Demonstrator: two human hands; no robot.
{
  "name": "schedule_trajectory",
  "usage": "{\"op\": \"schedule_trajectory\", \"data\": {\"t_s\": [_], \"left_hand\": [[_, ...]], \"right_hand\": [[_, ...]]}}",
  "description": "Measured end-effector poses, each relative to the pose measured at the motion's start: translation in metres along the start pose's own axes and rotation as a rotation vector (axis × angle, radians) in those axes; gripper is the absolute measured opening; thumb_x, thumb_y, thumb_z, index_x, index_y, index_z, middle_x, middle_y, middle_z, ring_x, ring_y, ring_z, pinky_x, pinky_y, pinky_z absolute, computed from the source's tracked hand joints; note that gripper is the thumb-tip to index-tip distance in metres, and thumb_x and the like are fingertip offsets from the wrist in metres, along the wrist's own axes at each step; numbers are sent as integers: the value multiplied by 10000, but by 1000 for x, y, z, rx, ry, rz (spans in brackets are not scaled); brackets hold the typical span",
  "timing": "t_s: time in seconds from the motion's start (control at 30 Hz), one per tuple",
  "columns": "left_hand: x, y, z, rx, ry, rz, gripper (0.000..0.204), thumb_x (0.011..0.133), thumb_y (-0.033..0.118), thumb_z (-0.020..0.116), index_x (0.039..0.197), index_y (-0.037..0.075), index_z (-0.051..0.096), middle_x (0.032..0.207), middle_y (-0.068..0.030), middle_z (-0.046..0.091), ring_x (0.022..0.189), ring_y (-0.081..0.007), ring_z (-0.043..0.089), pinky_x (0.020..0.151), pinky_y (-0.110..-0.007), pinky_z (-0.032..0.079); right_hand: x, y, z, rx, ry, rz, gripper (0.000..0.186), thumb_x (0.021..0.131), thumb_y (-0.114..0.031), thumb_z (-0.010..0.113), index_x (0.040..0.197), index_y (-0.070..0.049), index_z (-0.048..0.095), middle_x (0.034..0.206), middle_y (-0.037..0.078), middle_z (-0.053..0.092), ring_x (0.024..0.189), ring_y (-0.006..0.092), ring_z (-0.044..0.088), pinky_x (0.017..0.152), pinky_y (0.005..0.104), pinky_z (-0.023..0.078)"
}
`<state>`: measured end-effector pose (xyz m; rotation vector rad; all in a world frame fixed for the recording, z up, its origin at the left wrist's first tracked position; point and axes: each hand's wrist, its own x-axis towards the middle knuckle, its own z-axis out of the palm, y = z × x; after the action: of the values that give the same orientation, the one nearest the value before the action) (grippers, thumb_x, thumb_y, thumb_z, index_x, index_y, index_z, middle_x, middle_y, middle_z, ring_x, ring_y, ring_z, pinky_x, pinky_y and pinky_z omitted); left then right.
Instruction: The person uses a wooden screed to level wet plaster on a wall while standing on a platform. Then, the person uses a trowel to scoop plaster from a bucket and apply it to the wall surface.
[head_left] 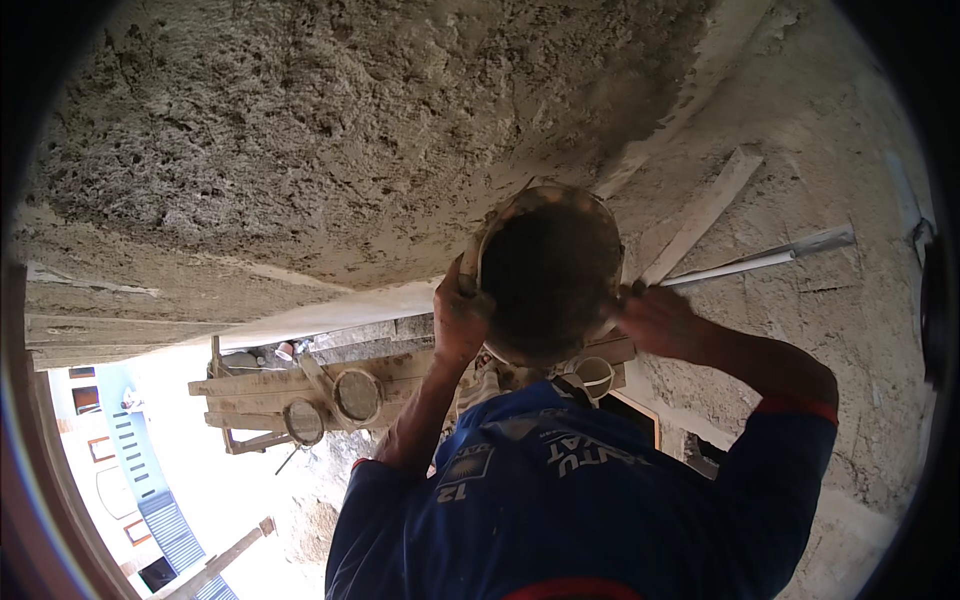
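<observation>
Both my hands hold a round, mortar-smeared bucket [500,216] raised in front of the rough wall, its dark inside facing me. My left hand [462,316] grips its left edge, with the fingers wrapped round the side. At the opposite edge, my right hand [655,318] is closed on the bucket, lower right of its middle. Shadow hides what the bucket contains, if anything. Above and left of it spreads the rough, damp-looking plastered surface [330,130].
Wooden scaffold planks [260,386] run below on the left. On them stand a round bucket [358,396] and a smaller one [303,422]. Another pale bucket [594,376] shows beside my body. A wooden batten [705,212] and a long straight bar [760,262] lean at the right wall.
</observation>
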<state>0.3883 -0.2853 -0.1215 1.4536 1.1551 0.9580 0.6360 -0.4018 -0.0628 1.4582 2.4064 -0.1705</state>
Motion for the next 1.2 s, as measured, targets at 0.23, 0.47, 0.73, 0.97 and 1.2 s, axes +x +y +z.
{"op": "schedule_trajectory", "data": {"t_s": [0.23,0.47,0.73,0.97,1.2], "left_hand": [[-5,12,-2,82,-54,67,559,656,45,527,1213,2,504,603,-133,560,524,-212,546,538,-338,455],[-6,26,10,210,-50,-6,539,688,58,533,1225,102,516,681,-181,604,608,-329,609,592,-420,481],[-17,6,15,354,-47,-37,530,709,105,522,1239,105,497,815,-225,637,781,-414,618,663,-467,491],[-20,8,-10,-37,22,-41,419,640,42,569,1039,-74,522,580,-16,453,525,-95,406,473,-267,365],[-15,6,-19,-133,-22,-144,411,654,17,556,1062,-34,537,667,23,487,556,-67,429,481,-226,374]], "right_hand": [[18,14,-43,-60,15,162,125,783,-193,564,826,-84,609,791,112,628,773,239,629,562,395,498],[44,-2,5,355,-155,164,221,731,-193,597,867,-18,601,811,202,635,734,323,649,663,419,514],[61,-54,107,1009,319,316,368,773,-165,599,1105,-23,533,952,207,619,905,382,600,779,418,487],[38,-39,46,832,203,415,392,818,-299,601,1104,-38,535,898,206,630,859,390,607,747,457,490],[28,-15,28,716,227,386,345,808,-309,605,1025,-41,576,801,221,621,772,385,616,693,463,498]]}}
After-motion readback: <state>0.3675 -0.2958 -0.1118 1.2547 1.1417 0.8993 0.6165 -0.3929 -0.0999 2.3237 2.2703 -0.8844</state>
